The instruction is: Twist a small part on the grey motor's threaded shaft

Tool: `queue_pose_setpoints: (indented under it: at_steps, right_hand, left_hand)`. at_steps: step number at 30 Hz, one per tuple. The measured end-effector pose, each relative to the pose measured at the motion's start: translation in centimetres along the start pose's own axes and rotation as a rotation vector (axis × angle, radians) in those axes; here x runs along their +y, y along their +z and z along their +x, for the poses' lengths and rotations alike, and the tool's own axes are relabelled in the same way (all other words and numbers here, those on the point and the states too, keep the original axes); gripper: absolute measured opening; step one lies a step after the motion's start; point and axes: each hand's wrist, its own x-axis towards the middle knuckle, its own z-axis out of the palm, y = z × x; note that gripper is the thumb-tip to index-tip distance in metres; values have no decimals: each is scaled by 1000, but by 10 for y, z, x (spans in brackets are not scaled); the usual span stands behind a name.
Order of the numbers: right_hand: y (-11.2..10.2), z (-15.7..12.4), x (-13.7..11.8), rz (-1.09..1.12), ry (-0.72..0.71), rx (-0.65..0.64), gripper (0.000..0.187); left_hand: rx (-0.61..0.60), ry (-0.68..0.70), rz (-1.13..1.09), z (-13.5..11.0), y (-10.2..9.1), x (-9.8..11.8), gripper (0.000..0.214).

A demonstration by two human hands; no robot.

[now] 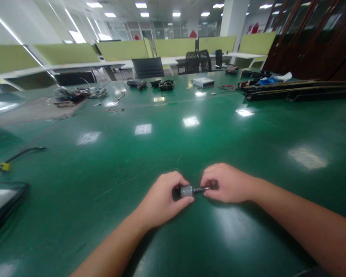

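Note:
A short cylinder (186,191), silver with a black end, lies sideways between my hands, just over the green tabletop (118,150). A thin dark metal rod (200,189) sticks out of its right end, in line with it. The thumb and fingers of my left hand (167,196) grip the cylinder from the left and cover part of its black end. On the other side, my right hand (227,182) pinches the rod's far end between thumb and fingers. The rod's tip is partly hidden there, and the cylinder's exact kind cannot be made out.
A black cable (23,154) with a yellow tag and a black-edged device (5,206) lie at left. Farther back are tangled parts (77,96), a grey metal box (203,82) and long black strips (300,91). Ceiling lights reflect off the glossy table.

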Motion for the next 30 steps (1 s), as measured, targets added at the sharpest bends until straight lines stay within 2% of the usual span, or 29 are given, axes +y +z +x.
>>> queue_pose_setpoints:
  at_steps: [17,22,30]
  right_hand:
    - [-18,-5,8,29,65,-73,10]
    - [-26,-6,14,24,141,-123,9]
    - [-22,-6,15,87,133,-127,10]
  left_hand:
    - [-8,-23,-25,-2,-2,1,22]
    - [-14,-26,-25,-3,-2,0,22]
    - [-10,-33,-26,-4,-2,0,23]
